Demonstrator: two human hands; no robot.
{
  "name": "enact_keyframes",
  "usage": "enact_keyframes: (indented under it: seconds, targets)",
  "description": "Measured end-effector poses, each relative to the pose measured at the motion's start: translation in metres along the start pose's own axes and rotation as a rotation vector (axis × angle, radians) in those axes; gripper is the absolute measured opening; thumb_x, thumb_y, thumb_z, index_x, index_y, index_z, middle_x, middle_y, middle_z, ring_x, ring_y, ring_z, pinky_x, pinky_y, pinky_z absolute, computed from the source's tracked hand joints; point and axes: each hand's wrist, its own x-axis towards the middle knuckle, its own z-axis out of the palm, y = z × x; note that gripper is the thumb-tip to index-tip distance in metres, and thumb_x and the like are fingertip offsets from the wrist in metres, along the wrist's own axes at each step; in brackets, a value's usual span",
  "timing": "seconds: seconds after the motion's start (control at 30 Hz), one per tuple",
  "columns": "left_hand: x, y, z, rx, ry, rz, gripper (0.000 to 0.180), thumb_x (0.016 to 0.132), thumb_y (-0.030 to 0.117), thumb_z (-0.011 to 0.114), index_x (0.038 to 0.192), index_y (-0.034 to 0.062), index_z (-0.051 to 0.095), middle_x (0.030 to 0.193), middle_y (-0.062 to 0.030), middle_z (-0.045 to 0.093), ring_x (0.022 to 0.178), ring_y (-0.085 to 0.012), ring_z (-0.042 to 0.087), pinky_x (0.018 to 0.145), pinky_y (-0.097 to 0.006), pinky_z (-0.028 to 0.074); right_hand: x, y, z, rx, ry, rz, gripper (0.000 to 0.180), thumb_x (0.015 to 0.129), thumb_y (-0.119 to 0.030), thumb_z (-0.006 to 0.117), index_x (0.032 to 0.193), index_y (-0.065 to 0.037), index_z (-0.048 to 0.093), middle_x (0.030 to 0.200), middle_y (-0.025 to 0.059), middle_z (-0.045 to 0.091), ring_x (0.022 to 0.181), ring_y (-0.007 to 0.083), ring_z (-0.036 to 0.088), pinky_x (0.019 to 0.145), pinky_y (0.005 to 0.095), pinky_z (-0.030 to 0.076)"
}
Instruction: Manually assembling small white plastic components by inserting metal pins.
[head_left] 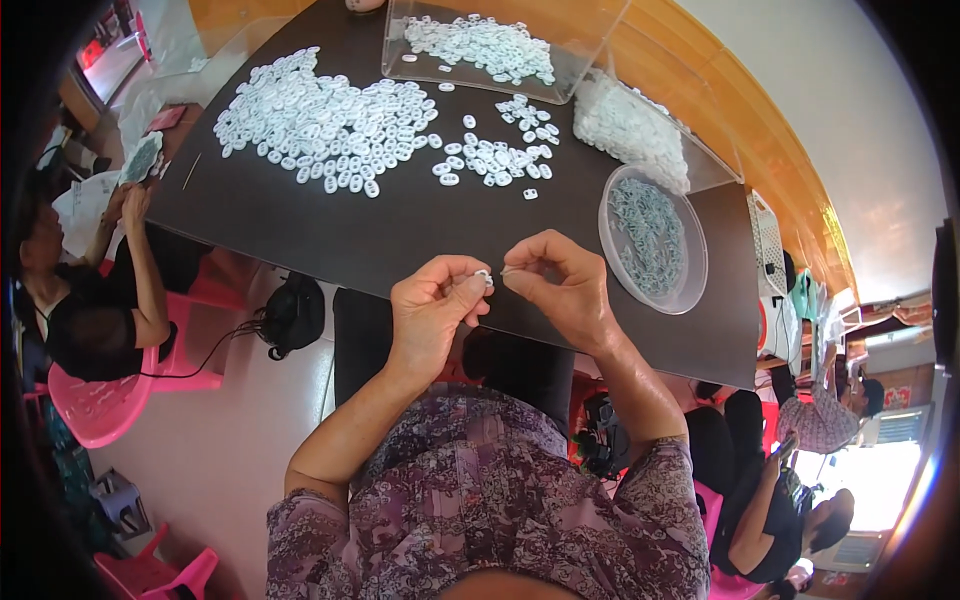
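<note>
My left hand (432, 305) pinches a small white ring-shaped piece (484, 275) between thumb and fingers, just above the near edge of the dark table (330, 230). My right hand (560, 280) faces it, fingertips closed on something tiny and thin that I cannot make out, almost touching the white piece. A big heap of the same white pieces (320, 120) lies at the table's far left. A smaller scatter of white pieces (495, 155) lies in the middle.
A round clear dish (652, 238) of pale thin parts stands right of my hands. A clear tray (500, 45) with white pieces and a clear bag (630, 130) sit at the back. One person (90, 290) sits left on a pink chair; other people (790, 470) sit right.
</note>
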Motion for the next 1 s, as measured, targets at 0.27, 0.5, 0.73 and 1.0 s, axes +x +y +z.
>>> enact_keyframes:
  seconds: [0.27,0.5,0.73,1.0]
  targets:
    - [-0.007,0.002,-0.005,0.042,-0.008,0.013,0.015,0.088,0.01,0.061,0.098,-0.0006,0.061,0.08,-0.0008,0.062,0.065,-0.0035,0.054,0.055,-0.015,0.042,0.0,-0.002,0.013,-0.002,-0.034,-0.039,0.015,0.076,-0.001,0.067,0.09,-0.001,0.061,0.08,0.0018,0.059,0.073,0.0074,0.054,0.066,0.0228,0.045]
    - [-0.008,0.002,-0.006,0.103,0.016,0.037,0.013,0.088,0.011,0.061,0.096,0.0003,0.062,0.076,0.0021,0.059,0.063,-0.0024,0.052,0.054,-0.015,0.041,0.0,-0.001,0.015,-0.002,-0.038,-0.062,0.016,0.075,-0.001,0.068,0.09,-0.001,0.061,0.079,0.0031,0.058,0.071,0.0084,0.053,0.064,0.0233,0.045]
    - [-0.009,0.002,-0.006,0.154,0.043,0.062,0.009,0.087,0.006,0.06,0.091,-0.0018,0.062,0.072,0.0018,0.056,0.061,-0.0027,0.05,0.053,-0.016,0.041,0.001,-0.002,0.017,-0.02,-0.045,-0.067,0.015,0.074,-0.001,0.068,0.088,-0.001,0.061,0.079,0.0034,0.058,0.07,0.0087,0.053,0.063,0.0234,0.044]
    - [-0.009,0.002,-0.008,0.233,0.063,0.081,0.006,0.085,0.003,0.06,0.086,-0.0025,0.062,0.072,0.0,0.055,0.061,-0.004,0.05,0.053,-0.018,0.041,0.002,-0.002,0.019,-0.04,-0.077,-0.069,0.014,0.074,0.0,0.067,0.087,-0.001,0.062,0.078,0.0038,0.057,0.068,0.0095,0.053,0.061,0.0238,0.044]
